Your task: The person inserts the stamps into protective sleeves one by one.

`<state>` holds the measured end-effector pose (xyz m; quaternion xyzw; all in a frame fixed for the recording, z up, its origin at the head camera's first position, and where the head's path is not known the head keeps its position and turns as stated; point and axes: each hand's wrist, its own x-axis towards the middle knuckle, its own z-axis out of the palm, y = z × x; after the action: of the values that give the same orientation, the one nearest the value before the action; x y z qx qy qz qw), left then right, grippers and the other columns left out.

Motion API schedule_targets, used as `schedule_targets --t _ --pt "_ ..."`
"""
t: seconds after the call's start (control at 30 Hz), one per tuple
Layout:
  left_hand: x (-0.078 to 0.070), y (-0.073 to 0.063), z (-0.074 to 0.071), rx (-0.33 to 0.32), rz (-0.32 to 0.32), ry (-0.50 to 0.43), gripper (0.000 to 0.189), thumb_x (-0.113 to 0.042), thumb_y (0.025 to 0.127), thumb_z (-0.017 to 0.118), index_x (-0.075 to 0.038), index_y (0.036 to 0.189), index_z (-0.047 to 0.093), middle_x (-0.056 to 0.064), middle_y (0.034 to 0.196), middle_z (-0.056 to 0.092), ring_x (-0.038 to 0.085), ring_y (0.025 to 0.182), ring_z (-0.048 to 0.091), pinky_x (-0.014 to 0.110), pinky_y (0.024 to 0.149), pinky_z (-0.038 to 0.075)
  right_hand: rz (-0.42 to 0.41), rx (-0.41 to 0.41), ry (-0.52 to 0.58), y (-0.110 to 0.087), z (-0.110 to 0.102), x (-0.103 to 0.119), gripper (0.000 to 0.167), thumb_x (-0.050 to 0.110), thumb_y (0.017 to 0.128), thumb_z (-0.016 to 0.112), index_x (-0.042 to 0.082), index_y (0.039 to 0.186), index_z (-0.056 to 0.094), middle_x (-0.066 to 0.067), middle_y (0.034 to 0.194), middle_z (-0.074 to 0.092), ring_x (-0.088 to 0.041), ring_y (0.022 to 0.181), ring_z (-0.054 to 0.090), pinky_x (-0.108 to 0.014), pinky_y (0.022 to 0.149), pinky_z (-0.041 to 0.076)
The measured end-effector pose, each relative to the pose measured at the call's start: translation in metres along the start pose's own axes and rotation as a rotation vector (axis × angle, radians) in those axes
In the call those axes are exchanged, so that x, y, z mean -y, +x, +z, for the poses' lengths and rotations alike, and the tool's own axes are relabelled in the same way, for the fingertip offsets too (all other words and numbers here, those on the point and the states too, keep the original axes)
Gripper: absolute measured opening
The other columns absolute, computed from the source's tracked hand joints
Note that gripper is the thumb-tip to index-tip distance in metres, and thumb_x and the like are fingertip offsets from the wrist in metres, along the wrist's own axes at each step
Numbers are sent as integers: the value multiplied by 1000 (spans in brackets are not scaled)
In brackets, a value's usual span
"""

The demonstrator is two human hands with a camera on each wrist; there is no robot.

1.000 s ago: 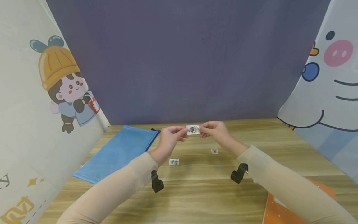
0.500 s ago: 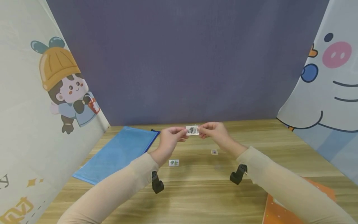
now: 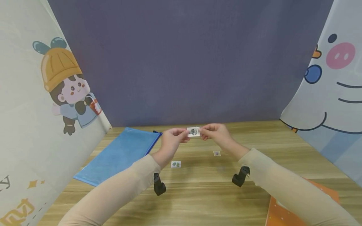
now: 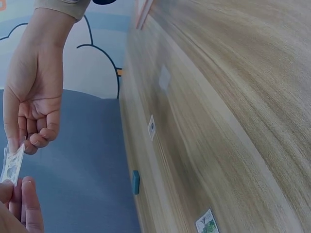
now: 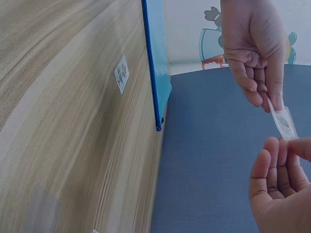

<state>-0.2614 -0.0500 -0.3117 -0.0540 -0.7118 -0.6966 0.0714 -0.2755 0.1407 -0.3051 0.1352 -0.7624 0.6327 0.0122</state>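
Observation:
A small white postage stamp [image 3: 193, 131] with a dark picture is held up over the far part of the table. Clear plastic shows around it, like a thin sleeve, in the left wrist view. My left hand [image 3: 173, 139] pinches its left end between thumb and fingers. At the other end, the thumb and fingers of my right hand [image 3: 219, 135] pinch the same piece. Below the hands lie a stamp with a green picture [image 3: 176, 164] and a smaller stamp with a dark round mark [image 3: 216, 153], both flat on the wood.
A blue zip pouch [image 3: 118, 153] lies on the left of the wooden table [image 3: 203, 201]. An orange printed item [image 3: 282, 213] is partly under the right forearm. A faint clear piece [image 4: 164, 77] and a small teal block [image 4: 136, 182] show in the left wrist view.
Both hands and the held stamp have shifted very slightly left in the head view. The grip at both ends continues, and the things on the table stay where they were.

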Motion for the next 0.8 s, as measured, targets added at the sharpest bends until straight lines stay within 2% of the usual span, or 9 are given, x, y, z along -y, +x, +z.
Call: schedule_targets --t 0.17,0.4,0.63,0.8 --pt "1 0 -1 -2 3 10 19 -12 89 71 3 100 72 14 85 73 11 67 68 30 71 61 -3 14 17 -1 -1 0 30 15 95 63 -12 107 64 0 78 70 -10 70 66 -30 72 60" --pt "3 -1 -2 -3 1 29 18 -10 89 70 4 100 71 16 85 72 11 65 67 32 71 61 4 9 86 -2 -2 0 32 13 97 58 -12 117 60 -1 85 70 -10 72 67 -25 69 59" --pt "5 -1 0 -12 -19 34 16 -7 87 71 4 98 71 18 85 73 10 61 67 28 67 61 -35 42 32 -4 -1 -3 40 2 89 66 -6 127 55 -23 112 65 -14 79 68 -27 74 61" --pt "12 0 1 -2 -29 24 18 -5 87 70 5 102 69 22 88 72 10 60 66 28 65 61 -62 57 -11 -3 -1 -9 40 -1 89 65 -7 127 55 -26 113 63 -12 77 67 -27 71 61"
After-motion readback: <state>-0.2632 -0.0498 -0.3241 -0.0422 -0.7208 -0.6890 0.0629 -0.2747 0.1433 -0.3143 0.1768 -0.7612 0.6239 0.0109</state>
